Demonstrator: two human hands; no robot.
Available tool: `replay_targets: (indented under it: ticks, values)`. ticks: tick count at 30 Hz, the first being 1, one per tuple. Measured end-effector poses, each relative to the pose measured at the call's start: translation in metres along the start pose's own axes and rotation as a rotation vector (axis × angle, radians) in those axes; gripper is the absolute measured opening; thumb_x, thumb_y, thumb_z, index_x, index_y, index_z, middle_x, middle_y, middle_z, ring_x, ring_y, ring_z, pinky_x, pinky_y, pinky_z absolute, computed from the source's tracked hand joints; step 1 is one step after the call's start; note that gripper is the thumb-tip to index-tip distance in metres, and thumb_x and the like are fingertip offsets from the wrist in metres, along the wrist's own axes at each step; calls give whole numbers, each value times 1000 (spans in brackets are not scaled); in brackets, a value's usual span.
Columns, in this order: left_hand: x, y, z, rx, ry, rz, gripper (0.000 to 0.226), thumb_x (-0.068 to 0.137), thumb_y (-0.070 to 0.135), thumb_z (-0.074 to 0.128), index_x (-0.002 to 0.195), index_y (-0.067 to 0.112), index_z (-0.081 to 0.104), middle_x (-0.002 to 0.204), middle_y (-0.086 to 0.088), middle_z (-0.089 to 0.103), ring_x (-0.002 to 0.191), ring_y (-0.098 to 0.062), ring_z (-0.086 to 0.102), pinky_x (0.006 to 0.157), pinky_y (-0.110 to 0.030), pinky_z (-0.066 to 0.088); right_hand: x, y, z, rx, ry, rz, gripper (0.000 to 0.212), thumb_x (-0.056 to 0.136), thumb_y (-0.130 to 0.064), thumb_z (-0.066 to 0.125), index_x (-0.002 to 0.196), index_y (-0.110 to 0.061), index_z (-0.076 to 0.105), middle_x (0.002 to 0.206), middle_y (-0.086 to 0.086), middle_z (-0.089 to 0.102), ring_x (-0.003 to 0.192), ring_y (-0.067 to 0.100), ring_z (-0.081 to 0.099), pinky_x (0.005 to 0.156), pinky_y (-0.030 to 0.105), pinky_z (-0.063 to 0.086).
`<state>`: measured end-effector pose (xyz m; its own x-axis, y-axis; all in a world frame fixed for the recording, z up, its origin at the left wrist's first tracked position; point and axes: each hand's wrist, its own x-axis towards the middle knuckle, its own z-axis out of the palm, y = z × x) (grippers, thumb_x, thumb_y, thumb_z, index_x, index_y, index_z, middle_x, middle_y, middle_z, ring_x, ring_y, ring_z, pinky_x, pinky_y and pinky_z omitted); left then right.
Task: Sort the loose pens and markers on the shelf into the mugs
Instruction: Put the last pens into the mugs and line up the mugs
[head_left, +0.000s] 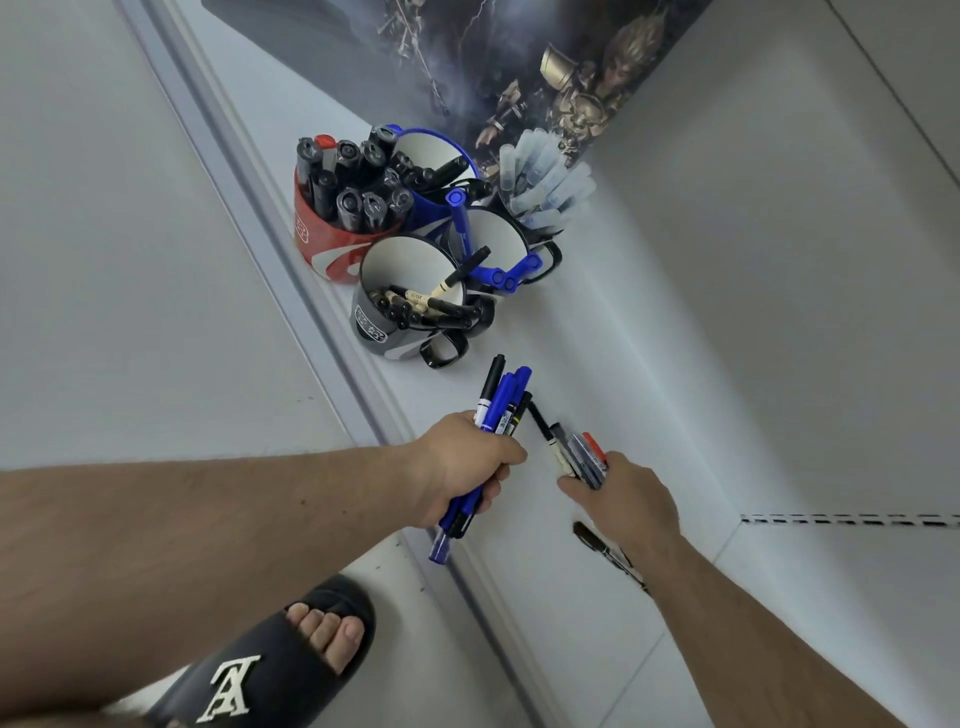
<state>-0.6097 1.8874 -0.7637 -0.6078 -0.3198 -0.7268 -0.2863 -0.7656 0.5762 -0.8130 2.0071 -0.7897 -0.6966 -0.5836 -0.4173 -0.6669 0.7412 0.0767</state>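
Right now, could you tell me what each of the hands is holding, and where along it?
The left hand grips a bundle of blue and black plastic pens around their middles. The right hand pinches several dark and red markers by their lower ends.

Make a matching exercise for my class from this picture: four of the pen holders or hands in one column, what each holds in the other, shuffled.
Column 1:
1. red mug
2. grey mug
3. left hand
4. right hand

Column 2:
A. bundle of mostly blue pens
B. beige-barrelled pens with black caps
C. few pens, one red-capped
D. packed upright black markers

Pairs: 1-D, 2-B, 3-A, 4-C
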Motion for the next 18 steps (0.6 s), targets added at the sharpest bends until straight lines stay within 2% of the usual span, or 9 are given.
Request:
replay_targets:
  ticks: [3,8,11,13,16,18]
  values:
    - [-2,-4,5,32,-18,-12,22,88,7,64,81,14,44,59,-5,51,42,-15,43,45,-22,40,-22,8,10,172,-51,130,54,70,-72,66,90,-23,59,76,-5,66,68,15,63,58,28,49]
    - [-2,-15,18,78,-29,-39,21,88,6,63,80,14,45,60,-6,52,43,-15,45,46,-24,42,-37,10,21,463,-205,280,45,61,-51,83,85,-16,67,79,2,68,71,17,65,61,26,50]
    - [-3,-23,25,89,-46,-51,15,89,5,61,83,10,48,62,-7,54,45,-17,49,47,-25,45,-44,4,24,479,-295,320,34,59,-31,82,79,-9,65,71,4,62,62,19,59,56,25,45]
    - [-4,-26,29,97,-44,-64,11,89,5,60,84,9,51,67,-9,58,50,-19,54,48,-26,48,-52,1,28,468,-304,301,24,62,-22,77,71,-11,57,63,1,53,55,17,51,51,24,37]
    - [-5,-32,32,101,-33,-82,10,87,3,60,81,7,53,71,-13,62,53,-20,57,49,-27,49,-64,1,32,477,-263,271,25,66,-17,72,66,-14,47,57,-1,45,49,16,44,46,22,31]
    - [-7,-37,34,102,-34,-94,11,87,2,60,79,7,54,70,-12,60,49,-19,54,48,-26,47,-69,6,29,493,-246,273,24,67,-17,71,66,-14,47,58,0,45,50,17,44,48,23,32]
